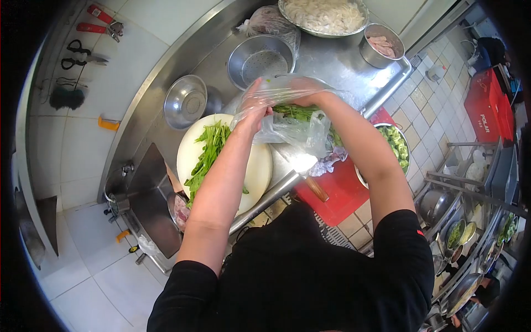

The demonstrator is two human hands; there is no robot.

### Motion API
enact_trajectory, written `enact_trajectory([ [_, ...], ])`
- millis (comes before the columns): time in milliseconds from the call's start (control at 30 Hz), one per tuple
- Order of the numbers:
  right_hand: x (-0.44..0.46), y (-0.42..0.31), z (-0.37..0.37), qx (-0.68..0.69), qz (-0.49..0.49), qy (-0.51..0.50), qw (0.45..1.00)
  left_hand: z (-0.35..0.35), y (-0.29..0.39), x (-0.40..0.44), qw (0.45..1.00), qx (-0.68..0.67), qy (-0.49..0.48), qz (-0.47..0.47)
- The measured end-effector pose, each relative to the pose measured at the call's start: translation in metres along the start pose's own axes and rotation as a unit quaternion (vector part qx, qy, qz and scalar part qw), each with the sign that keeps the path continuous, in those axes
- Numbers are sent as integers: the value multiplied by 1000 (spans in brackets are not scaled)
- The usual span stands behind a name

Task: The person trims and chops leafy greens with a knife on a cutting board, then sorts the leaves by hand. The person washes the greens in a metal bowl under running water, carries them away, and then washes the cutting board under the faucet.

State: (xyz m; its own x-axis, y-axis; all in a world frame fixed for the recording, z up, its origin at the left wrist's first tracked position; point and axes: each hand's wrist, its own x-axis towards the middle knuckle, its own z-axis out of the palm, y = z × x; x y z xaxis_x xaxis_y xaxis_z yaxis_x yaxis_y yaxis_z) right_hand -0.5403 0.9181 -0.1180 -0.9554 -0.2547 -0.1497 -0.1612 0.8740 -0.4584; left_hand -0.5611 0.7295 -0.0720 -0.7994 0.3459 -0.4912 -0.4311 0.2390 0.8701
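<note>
A clear plastic bag (265, 133) with leafy green vegetables (298, 112) inside is spread between my hands over the steel counter. My left hand (256, 108) grips its rim on the left, the thumb toward the greens. At the far side of the opening, my right hand (305, 91) is closed on the film, its fingers partly hidden by the plastic. Under my left forearm lies a round white cutting board (257, 171) with cut leafy greens (209, 152) on it. A cleaver (316, 188) lies at the counter edge, close to the bag.
Behind the bag are a perforated steel pot (260, 55), a steel colander (186, 102), a bowl of pale strips (323, 16) and a pot of meat (381, 45). A sink (152, 205) lies left. Chopped greens fill a bowl (394, 146) right, near a red board (334, 199).
</note>
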Motion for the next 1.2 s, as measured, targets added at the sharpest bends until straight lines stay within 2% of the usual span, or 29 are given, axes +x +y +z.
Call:
enact_trajectory([
  [100, -23, -13, -22, 27, 30, 17, 999, 5, 1, 5, 1000, 9, -2, 0],
  [167, -28, -14, -27, 36, 63, -33, 997, 8, 1, 7, 1000, 5, -5, -4],
  [267, -48, -30, -43, 38, 25, -16, 999, 9, 8, 6, 1000, 23, -7, 1],
  [400, -58, -15, -18, 21, 60, -36, 997, 1, 5, 14, 997, 72, -16, 3],
  [467, -76, -3, -5, 74, -65, 118, 988, -1, 5, 14, 997, 74, -31, -2],
  [500, -85, -6, -6, 72, -66, 118, 988, 2, 7, 9, 997, 80, -5, -3],
  [567, -106, -18, -17, 122, 30, 98, 987, 6, 4, 8, 996, 83, 23, -5],
  [633, -118, -23, -22, 123, 42, 108, 986, 9, -2, 13, 992, 118, 14, 50],
  [667, -122, -25, -24, 124, 55, 120, 983, 9, -3, 17, 992, 117, 14, 50],
  [733, -128, -30, -31, 166, 57, 94, 980, 11, 0, 21, 990, 103, -97, 23],
  [800, -134, -31, -33, 206, 59, 70, 974, 16, 4, 19, 994, 49, -94, -6],
  [833, -138, -31, -31, 194, 29, 112, 974, 18, 7, 16, 995, -5, -91, -35],
  [867, -142, -31, -30, 182, -1, 153, 971, 20, 7, 13, 995, -8, -89, -33],
  [900, -147, -34, -35, 179, -5, 151, 972, 21, 6, 13, 996, 14, -80, -20],
  [967, -158, -43, -50, 229, 84, 141, 959, 18, -2, 16, 997, 33, -67, -6],
  [1000, -163, -45, -52, 227, 81, 139, 961, 15, -7, 18, 995, 17, -96, -7],
  [1033, -168, -45, -54, 252, 79, 180, 948, 13, -11, 21, 992, 2, -125, -7],
  [1067, -173, -45, -55, 277, 77, 221, 932, 15, -14, 26, 992, -1, -124, -6],
  [1133, -179, -45, -59, 278, 84, 228, 929, 21, -16, 34, 993, 49, -77, -70],
  [1167, -180, -46, -63, 331, 79, 267, 902, 22, -18, 38, 993, 47, -78, -69],
  [1200, -182, -46, -66, 382, 75, 304, 869, 22, -21, 40, 988, 107, -104, -45],
])
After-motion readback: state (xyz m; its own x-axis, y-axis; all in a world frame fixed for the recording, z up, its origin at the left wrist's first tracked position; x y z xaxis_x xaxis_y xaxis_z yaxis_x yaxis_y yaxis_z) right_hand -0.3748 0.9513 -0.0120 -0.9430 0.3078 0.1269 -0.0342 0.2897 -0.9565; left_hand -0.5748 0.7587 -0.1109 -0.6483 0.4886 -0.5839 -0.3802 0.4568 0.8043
